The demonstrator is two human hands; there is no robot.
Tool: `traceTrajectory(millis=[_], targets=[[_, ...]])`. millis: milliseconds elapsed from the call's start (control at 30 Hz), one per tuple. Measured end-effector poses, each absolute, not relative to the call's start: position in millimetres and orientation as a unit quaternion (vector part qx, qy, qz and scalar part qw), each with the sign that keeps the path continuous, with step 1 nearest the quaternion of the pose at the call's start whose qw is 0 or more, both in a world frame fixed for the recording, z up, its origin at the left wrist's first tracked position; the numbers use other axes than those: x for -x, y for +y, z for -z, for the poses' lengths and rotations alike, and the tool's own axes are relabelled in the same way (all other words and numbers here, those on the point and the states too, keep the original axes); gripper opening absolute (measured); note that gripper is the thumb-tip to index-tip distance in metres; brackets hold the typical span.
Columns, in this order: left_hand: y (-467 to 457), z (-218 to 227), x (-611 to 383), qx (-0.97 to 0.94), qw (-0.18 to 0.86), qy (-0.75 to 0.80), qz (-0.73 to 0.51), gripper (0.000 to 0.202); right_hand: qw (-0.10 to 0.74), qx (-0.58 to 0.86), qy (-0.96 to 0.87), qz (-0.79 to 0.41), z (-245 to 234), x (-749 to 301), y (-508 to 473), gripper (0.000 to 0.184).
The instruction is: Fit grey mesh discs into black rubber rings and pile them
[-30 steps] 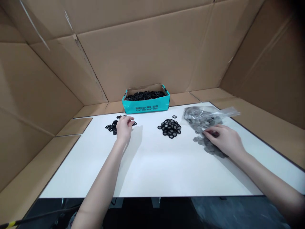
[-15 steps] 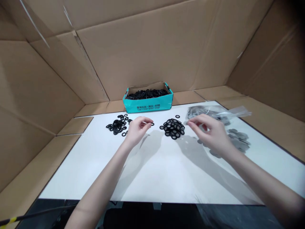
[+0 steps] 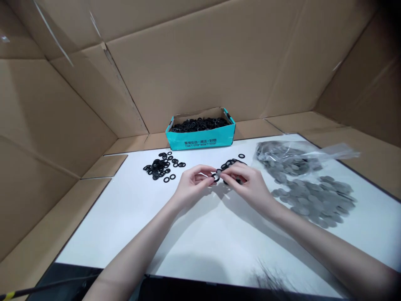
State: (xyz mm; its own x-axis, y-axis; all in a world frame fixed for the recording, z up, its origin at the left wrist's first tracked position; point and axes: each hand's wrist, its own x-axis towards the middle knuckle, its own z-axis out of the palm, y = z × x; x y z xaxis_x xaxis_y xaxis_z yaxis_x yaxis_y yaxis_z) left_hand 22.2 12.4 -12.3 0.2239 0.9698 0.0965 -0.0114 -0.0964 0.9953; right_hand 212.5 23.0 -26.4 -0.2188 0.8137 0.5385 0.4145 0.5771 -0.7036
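Observation:
My left hand (image 3: 192, 187) and my right hand (image 3: 247, 184) meet above the middle of the white table top (image 3: 200, 234). The left fingers pinch a small black ring (image 3: 214, 177). A small grey disc (image 3: 218, 172) is pinched in the right fingers and held against that ring. Just behind the hands lies a pile of black rings with grey centres (image 3: 233, 163), partly hidden by my right hand. A loose pile of plain black rings (image 3: 161, 166) lies to the left. Grey discs (image 3: 313, 198) are spread out at the right, beside a clear bag of grey discs (image 3: 291, 156).
A teal cardboard box (image 3: 202, 133) full of black rings stands at the back of the table. Brown cardboard walls (image 3: 200, 62) enclose the table on the left, back and right. The dark table edge runs along the bottom.
My left hand left the black ring pile and came to the centre with a ring. My right hand left the grey discs and moved left with a disc until both hands met.

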Motion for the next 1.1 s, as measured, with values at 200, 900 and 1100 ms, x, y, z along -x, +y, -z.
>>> traceTrajectory(millis=[200, 900, 1100], targets=[[6.1, 20.8, -25.7, -0.574, 0.552, 0.41, -0.445, 0.026, 0.492, 0.387, -0.756, -0.189, 38.7, -216.0, 16.7, 0.014], [-1.9, 26.2, -32.9, -0.629, 0.43, 0.427, -0.487, 0.025, 0.455, 0.377, -0.769, -0.246, 47.6, -213.0, 13.4, 0.011], [-1.1, 23.7, -31.1, -0.66, 0.404, 0.42, -0.474, 0.02, 0.462, 0.383, -0.751, -0.275, 41.3, -212.4, 13.0, 0.011]])
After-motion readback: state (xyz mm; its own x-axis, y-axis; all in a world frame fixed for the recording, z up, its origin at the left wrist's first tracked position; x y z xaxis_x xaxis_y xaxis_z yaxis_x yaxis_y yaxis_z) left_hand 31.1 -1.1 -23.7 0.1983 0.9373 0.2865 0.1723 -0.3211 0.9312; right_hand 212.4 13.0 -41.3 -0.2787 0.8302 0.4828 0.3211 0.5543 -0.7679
